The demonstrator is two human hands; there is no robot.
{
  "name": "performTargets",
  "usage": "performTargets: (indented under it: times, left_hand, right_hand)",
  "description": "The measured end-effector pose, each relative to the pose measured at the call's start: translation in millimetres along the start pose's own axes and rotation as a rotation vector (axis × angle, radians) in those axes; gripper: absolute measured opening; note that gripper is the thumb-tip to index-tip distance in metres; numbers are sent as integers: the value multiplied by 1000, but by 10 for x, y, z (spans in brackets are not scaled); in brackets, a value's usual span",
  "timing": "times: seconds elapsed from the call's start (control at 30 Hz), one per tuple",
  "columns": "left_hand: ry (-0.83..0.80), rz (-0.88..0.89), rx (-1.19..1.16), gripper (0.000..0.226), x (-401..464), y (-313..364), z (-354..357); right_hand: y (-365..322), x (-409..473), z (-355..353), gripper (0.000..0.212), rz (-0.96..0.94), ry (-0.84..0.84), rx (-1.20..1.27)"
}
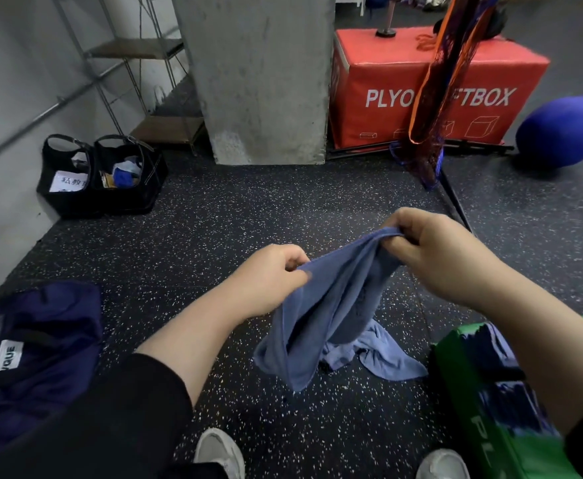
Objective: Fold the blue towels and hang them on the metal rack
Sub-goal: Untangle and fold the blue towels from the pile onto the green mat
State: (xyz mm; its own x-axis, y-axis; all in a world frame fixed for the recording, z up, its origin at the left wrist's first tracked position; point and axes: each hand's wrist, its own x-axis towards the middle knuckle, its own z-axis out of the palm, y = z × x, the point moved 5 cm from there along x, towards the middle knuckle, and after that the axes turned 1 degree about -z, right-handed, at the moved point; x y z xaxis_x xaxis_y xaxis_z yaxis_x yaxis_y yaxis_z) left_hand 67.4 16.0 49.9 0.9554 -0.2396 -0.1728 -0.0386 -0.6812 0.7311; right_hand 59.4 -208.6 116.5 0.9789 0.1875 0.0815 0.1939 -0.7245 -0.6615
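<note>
Hands, left hand (269,274) and right hand (431,250), both pinched onto one blue towel (321,312) held up over the floor (214,236), fold barely started, second towel (383,354) crumpled below, nothing on the metal rack (138,63) yet.

Speckled black floor (214,216); concrete pillar (262,74) at back centre, red plyo box (456,95) just right of it with an orange-and-black net (435,98) hanging in front. Blue ball (563,131) far right, two black bags (100,174) by the left wall, wire shelf (138,50) behind them. Navy jacket (38,347) lower left, green box (490,402) lower right, two white shoes (219,452) at bottom edge.
</note>
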Motion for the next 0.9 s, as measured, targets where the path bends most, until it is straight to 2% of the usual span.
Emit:
performTargets:
  times: [0.13, 0.27, 0.37, 0.43, 0.57, 0.67, 0.77, 0.83, 0.9]
  left_hand:
    - [137, -107, 222, 18, -81, -113, -101]
    - [290, -245, 365, 26, -176, -310, -325]
    - [261, -355, 418, 28, -229, -546, -485]
    - [201, -421, 403, 23, -277, -707, -561]
    - [108, -497, 62, 24, -422, -825, -572]
    - [68, -511, -225, 24, -534, -768, -605]
    - [53, -453, -457, 22, -579, -707, -631]
    - [88, -395, -562, 26, -580, -686, -655]
    - [80, -309, -524, 31, -581, -662, -682]
  right_hand:
    - [-100, -91, -77, 16, -17, 54, -15]
    - [-132, -151, -313, 10, -22, 213, -35]
    - [109, -161, -444, 7, 51, 288, -70]
    - [350, -167, -450, 6, 135, 261, -110]
    - [636, -234, -326, 7, 219, 138, -140]
    - [729, -296, -335, 13, 247, 140, -110]
    - [775, -354, -368, 23, 269, 140, -49]
    - [779, -381, -386, 27, 263, 144, -36]
    - [805, -398, -416, 27, 249, 149, -20]
